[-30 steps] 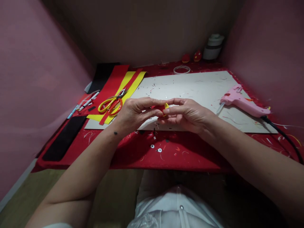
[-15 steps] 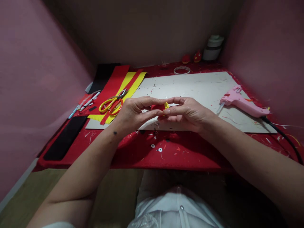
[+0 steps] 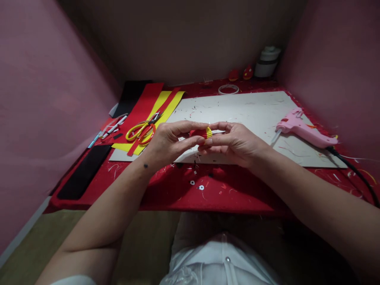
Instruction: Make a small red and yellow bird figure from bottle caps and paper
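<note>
Between my two hands is a small red and yellow ridged piece (image 3: 209,133), held above the front edge of a white board (image 3: 246,107). My left hand (image 3: 172,138) pinches its red side between thumb and fingers. From the other side, the fingertips of my right hand (image 3: 234,140) grip it near the yellow part. Fingers cover much of the piece. Scissors (image 3: 143,130) with yellow and orange handles lie left of my hands, on yellow corrugated sheet (image 3: 173,103) and red strips. Below my hands, small white paper eyes (image 3: 201,187) rest on the red cloth (image 3: 178,198).
A pink glue gun (image 3: 305,128) with a black cord lies at the right. Behind the board are a tape ring (image 3: 228,89), two small red figures (image 3: 247,73) and a lidded container (image 3: 267,62). A black phone-like slab (image 3: 84,172) and pens (image 3: 110,126) lie at the left.
The held piece has turned slightly, showing more of its yellow ridged part. Both hands keep their hold in nearly the same place. The whole view has shifted a little.
</note>
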A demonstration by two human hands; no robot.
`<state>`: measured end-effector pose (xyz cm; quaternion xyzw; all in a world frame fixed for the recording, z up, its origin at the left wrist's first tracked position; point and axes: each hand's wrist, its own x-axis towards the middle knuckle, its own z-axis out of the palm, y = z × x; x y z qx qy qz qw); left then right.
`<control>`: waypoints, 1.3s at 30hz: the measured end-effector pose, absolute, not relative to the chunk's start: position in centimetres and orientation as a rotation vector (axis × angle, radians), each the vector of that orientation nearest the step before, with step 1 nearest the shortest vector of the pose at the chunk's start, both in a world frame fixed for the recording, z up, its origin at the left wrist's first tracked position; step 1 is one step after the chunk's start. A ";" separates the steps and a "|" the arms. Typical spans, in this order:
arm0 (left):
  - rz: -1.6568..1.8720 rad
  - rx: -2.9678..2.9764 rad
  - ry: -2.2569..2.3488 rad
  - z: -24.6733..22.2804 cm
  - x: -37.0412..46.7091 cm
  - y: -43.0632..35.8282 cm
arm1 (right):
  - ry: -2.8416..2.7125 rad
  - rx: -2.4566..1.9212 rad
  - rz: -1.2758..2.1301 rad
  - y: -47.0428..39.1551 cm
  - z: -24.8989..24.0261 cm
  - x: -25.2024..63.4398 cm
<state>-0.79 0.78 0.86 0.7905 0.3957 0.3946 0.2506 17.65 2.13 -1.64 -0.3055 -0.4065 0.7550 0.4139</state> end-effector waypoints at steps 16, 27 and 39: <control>1.077 2.264 1.039 0.4 -1.2 1.2 | -1.095 -0.732 1.833 1.9 -1.4 17.6; 1.005 1.962 0.974 1.1 -1.4 1.3 | -1.293 -0.779 1.895 2.7 -1.4 18.5; 1.029 1.843 1.016 1.2 -1.1 1.3 | -1.393 -0.907 1.795 2.4 -1.1 18.6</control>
